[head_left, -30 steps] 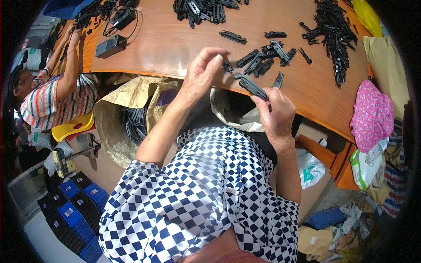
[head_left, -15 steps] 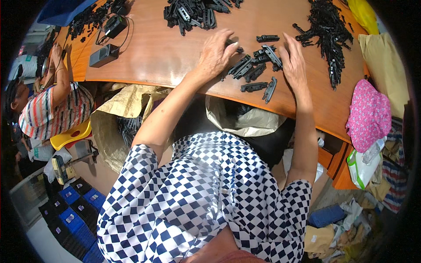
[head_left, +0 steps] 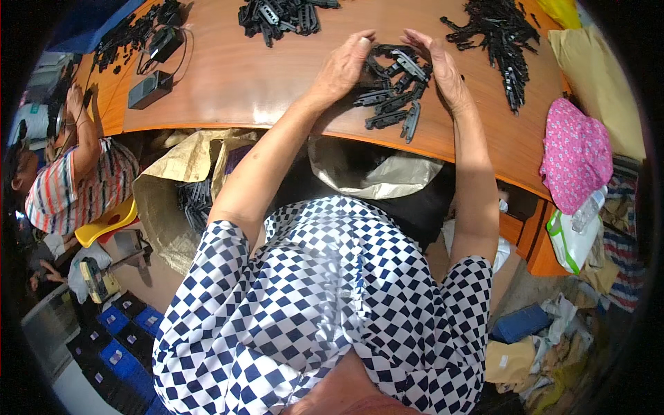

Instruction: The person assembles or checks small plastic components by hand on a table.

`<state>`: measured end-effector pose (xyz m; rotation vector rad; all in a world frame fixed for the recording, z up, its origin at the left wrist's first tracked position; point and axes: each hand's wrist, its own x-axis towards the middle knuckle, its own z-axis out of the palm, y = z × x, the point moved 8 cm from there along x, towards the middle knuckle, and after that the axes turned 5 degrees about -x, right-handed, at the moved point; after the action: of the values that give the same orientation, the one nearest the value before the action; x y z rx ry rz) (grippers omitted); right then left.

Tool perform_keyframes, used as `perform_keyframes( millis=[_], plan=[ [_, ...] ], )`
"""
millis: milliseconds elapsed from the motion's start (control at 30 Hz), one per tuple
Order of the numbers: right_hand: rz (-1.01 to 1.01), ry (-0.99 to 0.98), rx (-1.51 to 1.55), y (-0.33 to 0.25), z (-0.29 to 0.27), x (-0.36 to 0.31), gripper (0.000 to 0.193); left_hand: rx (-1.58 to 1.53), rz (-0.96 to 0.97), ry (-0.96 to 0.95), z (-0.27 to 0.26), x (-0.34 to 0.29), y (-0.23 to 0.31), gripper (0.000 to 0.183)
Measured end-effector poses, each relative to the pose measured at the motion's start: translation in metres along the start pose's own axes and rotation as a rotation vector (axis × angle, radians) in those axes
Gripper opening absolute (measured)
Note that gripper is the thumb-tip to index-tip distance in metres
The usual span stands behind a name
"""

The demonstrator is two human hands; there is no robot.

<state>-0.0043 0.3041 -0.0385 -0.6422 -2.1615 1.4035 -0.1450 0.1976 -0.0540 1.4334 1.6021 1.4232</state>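
Note:
Several black and dark grey elongated plastic clip-like parts (head_left: 393, 100) lie in a loose heap close to the near edge of the wooden table (head_left: 228, 90). My left hand (head_left: 343, 70) rests along the left side of this heap, fingers stretched forward and palm turned inward. On the opposite side my right hand (head_left: 446, 75) curves around the heap, its fingers extended and bent slightly toward the left. Both hands border the parts at the far end, and neither grips one. A greyer part (head_left: 409, 66) lies on top.
A bigger pile of similar parts (head_left: 280, 17) lies farther back, and thin black pieces (head_left: 499, 45) spread at the right. Black adapter boxes (head_left: 150, 90) with a cord sit at the left. An open sack (head_left: 377, 187) hangs below the table edge. Another person (head_left: 83, 176) works at far left.
My hands have moved in around the loose parts, which are now gathered into a tighter heap. The whole view has shifted slightly.

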Motion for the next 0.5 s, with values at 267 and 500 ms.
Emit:
perform_keyframes(
  millis=[267, 500],
  plan=[
    [0.104, 0.363, 0.622, 0.022, -0.083, -0.038, 0.102, -0.44, -0.086, 0.041, -0.02, 0.008, -0.018, 0.086],
    [0.013, 0.197, 0.248, 0.0, -0.034, -0.021, 0.09, -0.257, 0.005, -0.029, -0.015, 0.023, -0.033, 0.081]
  ],
)
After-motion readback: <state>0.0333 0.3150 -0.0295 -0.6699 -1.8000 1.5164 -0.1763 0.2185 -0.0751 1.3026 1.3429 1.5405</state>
